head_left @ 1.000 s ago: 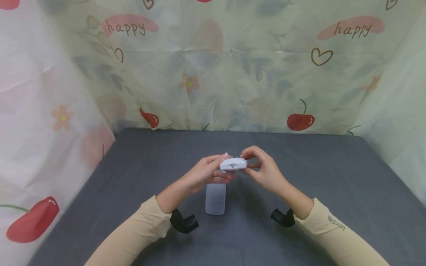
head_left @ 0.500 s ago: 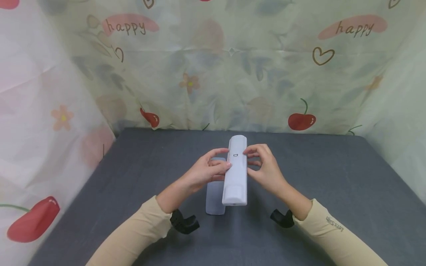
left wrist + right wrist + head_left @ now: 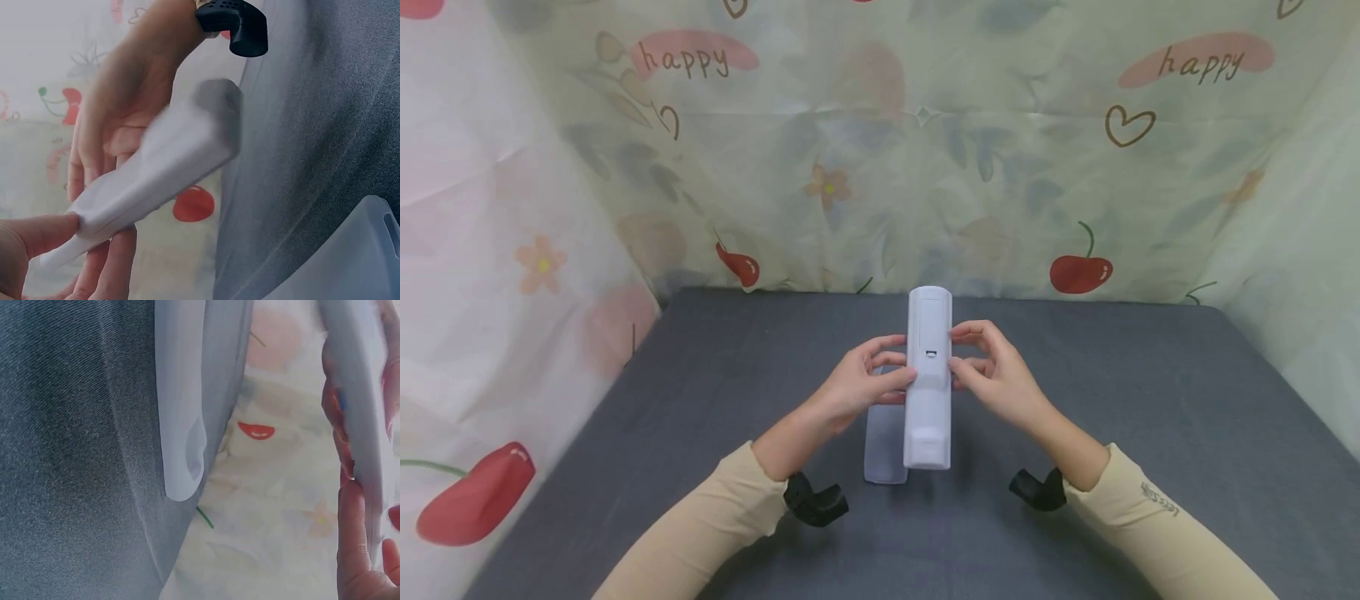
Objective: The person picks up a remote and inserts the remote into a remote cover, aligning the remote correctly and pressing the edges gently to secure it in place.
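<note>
- Grey cloth table (image 3: 1150,400), cherry-print curtain (image 3: 1075,208) behind and at both sides.
- White remote (image 3: 928,379) held above table centre, back face up, long axis running near to far.
- Left hand (image 3: 857,387) pinches its left edge; right hand (image 3: 996,375) pinches its right edge, fingers curled on it.
- Translucent cover (image 3: 884,446) lies flat on the cloth, just left of the remote's near end.
- Judgement: keep both grips at mid-length and level; thumbs clear of the small slot, so the cover can seat squarely.

Head view looks down; wrist views close, seemingly sharing the remote (image 3: 928,375).
</note>
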Demonstrator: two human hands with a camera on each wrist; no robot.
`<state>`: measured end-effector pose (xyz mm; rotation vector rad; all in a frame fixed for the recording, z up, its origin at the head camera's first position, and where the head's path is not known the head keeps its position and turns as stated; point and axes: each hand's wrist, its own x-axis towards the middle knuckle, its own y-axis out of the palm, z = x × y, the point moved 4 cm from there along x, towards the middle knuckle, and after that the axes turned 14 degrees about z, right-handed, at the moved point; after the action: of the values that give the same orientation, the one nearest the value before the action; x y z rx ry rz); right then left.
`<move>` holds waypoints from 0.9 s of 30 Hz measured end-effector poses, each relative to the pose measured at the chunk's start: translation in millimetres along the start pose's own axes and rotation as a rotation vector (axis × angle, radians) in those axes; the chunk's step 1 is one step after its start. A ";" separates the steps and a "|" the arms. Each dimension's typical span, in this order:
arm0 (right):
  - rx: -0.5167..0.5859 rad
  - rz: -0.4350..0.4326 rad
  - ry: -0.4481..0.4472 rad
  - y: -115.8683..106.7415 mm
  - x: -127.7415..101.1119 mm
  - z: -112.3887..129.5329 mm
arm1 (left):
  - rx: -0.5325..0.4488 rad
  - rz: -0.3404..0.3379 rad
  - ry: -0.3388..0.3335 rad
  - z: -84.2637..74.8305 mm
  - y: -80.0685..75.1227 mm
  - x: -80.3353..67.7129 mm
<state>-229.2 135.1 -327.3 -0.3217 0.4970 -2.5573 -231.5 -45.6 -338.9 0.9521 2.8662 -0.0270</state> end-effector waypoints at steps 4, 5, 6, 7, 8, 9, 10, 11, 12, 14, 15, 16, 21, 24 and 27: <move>0.057 0.004 -0.008 0.4 0.7 -1.5 | 0.011 0.008 0.008 0.3 -0.1 0.7; 0.073 0.003 -0.005 0.5 0.9 -2.0 | 0.015 0.010 0.010 0.0 -0.1 0.8; 0.089 0.001 0.000 0.5 1.2 -2.6 | 0.016 0.011 0.008 0.1 -0.3 1.2; 0.103 0.000 0.006 0.7 1.7 -3.1 | 0.018 0.013 0.011 0.0 -0.5 1.3; 0.116 -0.002 0.014 0.7 2.2 -3.7 | 0.020 0.016 0.013 0.1 -0.7 1.4; 0.128 -0.004 0.022 0.7 2.6 -4.1 | 0.022 0.017 0.016 0.1 -0.8 1.5; 0.135 -0.008 0.032 0.6 3.0 -4.7 | 0.025 0.017 0.021 0.1 -1.0 1.5; 0.142 -0.008 0.040 0.5 3.4 -5.2 | 0.027 0.017 0.023 0.2 -1.2 1.5; 0.147 -0.008 0.049 0.4 3.8 -5.6 | 0.029 0.016 0.023 0.6 -1.5 1.5; 0.143 -0.004 0.067 0.0 4.2 -6.3 | 0.036 0.009 0.020 0.5 -1.6 1.6; 0.141 -0.001 0.077 -0.1 4.2 -6.4 | 0.039 0.004 0.018 0.3 -1.6 1.7; 0.135 0.002 0.086 -0.3 4.3 -6.7 | 0.043 -0.001 0.017 0.2 -1.6 1.8; 0.118 0.021 0.117 -0.7 4.7 -7.3 | 0.053 -0.023 0.011 0.1 -1.8 3.0; 0.122 0.033 0.134 -0.5 5.7 -8.4 | 0.054 -0.023 0.014 0.5 -1.6 3.8; 0.116 0.042 0.146 -0.7 6.8 -9.4 | 0.064 -0.018 0.016 0.7 -0.8 4.5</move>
<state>-238.2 134.8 -334.7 -0.0830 0.4009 -2.5668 -235.4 -43.6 -340.2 0.9413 2.9046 -0.1139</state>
